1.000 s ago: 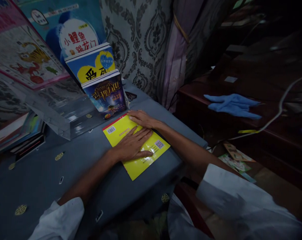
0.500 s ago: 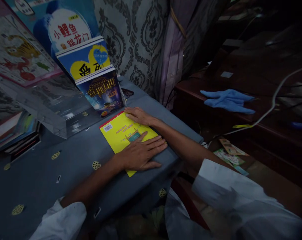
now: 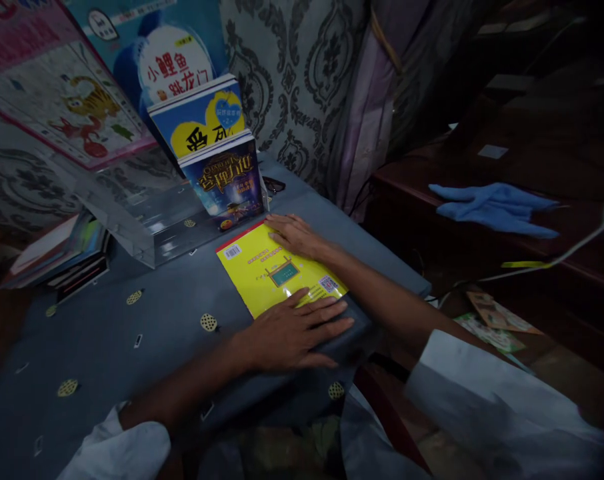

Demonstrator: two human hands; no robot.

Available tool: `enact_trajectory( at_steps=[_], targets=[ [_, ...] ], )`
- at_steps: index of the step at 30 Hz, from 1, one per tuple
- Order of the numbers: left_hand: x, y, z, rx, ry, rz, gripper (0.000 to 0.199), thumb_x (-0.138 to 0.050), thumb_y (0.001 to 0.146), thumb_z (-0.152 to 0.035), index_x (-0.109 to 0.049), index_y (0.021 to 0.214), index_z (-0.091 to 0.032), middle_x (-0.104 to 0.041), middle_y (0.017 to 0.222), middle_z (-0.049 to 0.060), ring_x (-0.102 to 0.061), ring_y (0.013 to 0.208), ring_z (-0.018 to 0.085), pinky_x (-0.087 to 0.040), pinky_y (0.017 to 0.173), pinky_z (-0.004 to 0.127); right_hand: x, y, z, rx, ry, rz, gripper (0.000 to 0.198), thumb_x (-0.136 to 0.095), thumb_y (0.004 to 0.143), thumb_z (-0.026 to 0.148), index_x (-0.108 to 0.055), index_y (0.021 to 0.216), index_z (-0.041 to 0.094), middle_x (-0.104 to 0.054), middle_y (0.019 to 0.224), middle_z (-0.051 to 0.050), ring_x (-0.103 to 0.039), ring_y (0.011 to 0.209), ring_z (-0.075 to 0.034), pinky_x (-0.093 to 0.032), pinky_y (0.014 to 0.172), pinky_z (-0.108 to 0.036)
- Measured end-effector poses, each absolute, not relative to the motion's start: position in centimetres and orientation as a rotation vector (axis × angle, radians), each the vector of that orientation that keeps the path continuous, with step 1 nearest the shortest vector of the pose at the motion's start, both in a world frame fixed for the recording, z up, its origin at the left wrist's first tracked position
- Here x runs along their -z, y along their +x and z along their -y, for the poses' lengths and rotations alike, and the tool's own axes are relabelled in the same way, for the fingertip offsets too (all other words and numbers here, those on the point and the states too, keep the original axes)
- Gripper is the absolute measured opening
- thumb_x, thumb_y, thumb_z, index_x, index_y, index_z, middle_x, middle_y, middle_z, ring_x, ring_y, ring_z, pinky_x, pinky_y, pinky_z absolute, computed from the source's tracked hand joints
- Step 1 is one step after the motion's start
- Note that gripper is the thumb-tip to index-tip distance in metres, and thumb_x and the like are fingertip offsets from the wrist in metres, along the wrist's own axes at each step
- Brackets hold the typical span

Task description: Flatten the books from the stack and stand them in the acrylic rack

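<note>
A yellow book (image 3: 252,270) with a red spine edge, a barcode and a small green board picture lies flat on the dark blue tablecloth (image 3: 172,373). Across its near edge rests my left hand (image 3: 295,330), palm down with the fingers spread. My right hand (image 3: 295,235) lies flat over the book's far corner, fingers stretched out. Neither hand grips anything. Just beyond the book, several upright books stand in a clear acrylic rack (image 3: 137,243); the front one is a dark blue book (image 3: 229,183) with gold lettering.
A stack of books (image 3: 77,257) lies at the left. Folded glasses (image 3: 275,185) sit behind the rack. To the right, a blue cloth or glove (image 3: 497,208) lies on a dark red-brown surface, with a white cable (image 3: 577,240) near it. Papers (image 3: 502,313) lie lower down.
My left hand has slid toward me on the yellow book, uncovering the green board picture and a QR code. My right hand stays at the far corner. The view has shifted left.
</note>
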State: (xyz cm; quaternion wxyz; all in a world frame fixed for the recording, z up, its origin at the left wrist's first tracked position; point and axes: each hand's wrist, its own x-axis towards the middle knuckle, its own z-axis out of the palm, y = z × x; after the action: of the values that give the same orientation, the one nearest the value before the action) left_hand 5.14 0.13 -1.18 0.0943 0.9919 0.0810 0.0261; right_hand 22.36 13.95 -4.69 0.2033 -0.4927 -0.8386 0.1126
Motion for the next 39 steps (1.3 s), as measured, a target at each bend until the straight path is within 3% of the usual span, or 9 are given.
enact_trajectory(
  at_steps=[5, 10, 14, 22, 32, 39],
  targets=[
    [1.2, 2.9, -0.2, -0.079, 2.831, -0.469, 0.076, -0.028, 0.100, -0.063, -0.008, 0.159, -0.021, -0.026, 0.164, 0.009, -0.018, 0.153, 0.019, -0.007, 0.126, 0.043, 4.7, 22.3, -13.9, -0.292, -1.369, 2.357, 0.050, -0.035, 0.102, 0.034, -0.046, 0.147, 0.015, -0.043, 0.156, -0.014, -0.038, 0.145, -0.026, -0.025, 0.119, -0.052],
    [1.3, 0.4, -1.6, -0.031, 2.787, -0.647, 0.084, -0.028, 0.096, -0.070, -0.001, 0.160, -0.022, -0.020, 0.165, 0.011, -0.015, 0.154, 0.022, -0.007, 0.126, 0.045, 4.8, 22.3, -14.0, -0.262, -1.385, 2.376, 0.050, -0.035, 0.102, 0.035, -0.046, 0.146, 0.014, -0.044, 0.155, -0.015, -0.037, 0.146, -0.027, -0.026, 0.120, -0.052],
    [1.5, -2.2, -4.5, -0.022, 2.746, -0.851, 0.078, -0.022, 0.099, -0.067, -0.008, 0.160, -0.021, -0.018, 0.165, 0.011, -0.013, 0.154, 0.022, -0.007, 0.126, 0.047, 4.8, 22.2, -13.9, -0.247, -1.389, 2.401, 0.051, -0.034, 0.103, 0.037, -0.046, 0.146, 0.014, -0.042, 0.156, -0.015, -0.036, 0.147, -0.027, -0.027, 0.120, -0.052],
    [3.5, -6.2, -10.6, -0.201, 2.611, -1.487, 0.073, -0.022, 0.102, -0.061, -0.025, 0.156, -0.012, -0.023, 0.163, 0.017, -0.017, 0.153, 0.028, -0.021, 0.123, 0.050, 5.1, 22.9, -14.7, -0.310, -1.289, 2.448, 0.053, -0.035, 0.102, 0.039, -0.043, 0.148, 0.015, -0.038, 0.159, -0.016, -0.032, 0.148, -0.029, -0.026, 0.120, -0.056],
    [4.2, -6.3, -10.4, -0.421, 2.696, -1.494, 0.057, -0.023, 0.105, -0.046, -0.045, 0.145, -0.012, -0.043, 0.155, 0.015, -0.035, 0.147, 0.025, -0.030, 0.121, 0.047, 4.8, 23.2, -15.3, -0.307, -1.289, 2.507, 0.054, -0.032, 0.102, 0.041, -0.042, 0.149, 0.017, -0.036, 0.160, -0.014, -0.030, 0.149, -0.029, -0.022, 0.122, -0.055],
    [4.5, -7.7, -11.6, -0.557, 2.647, -1.400, 0.050, -0.024, 0.103, -0.031, -0.047, 0.144, -0.014, -0.052, 0.149, 0.012, -0.045, 0.141, 0.020, -0.034, 0.119, 0.043, 4.1, 18.0, -11.9, -0.241, -1.088, 2.625, 0.050, -0.033, 0.104, 0.040, -0.047, 0.146, 0.018, -0.046, 0.155, -0.012, -0.037, 0.146, -0.023, -0.027, 0.121, -0.048]
  ],
)
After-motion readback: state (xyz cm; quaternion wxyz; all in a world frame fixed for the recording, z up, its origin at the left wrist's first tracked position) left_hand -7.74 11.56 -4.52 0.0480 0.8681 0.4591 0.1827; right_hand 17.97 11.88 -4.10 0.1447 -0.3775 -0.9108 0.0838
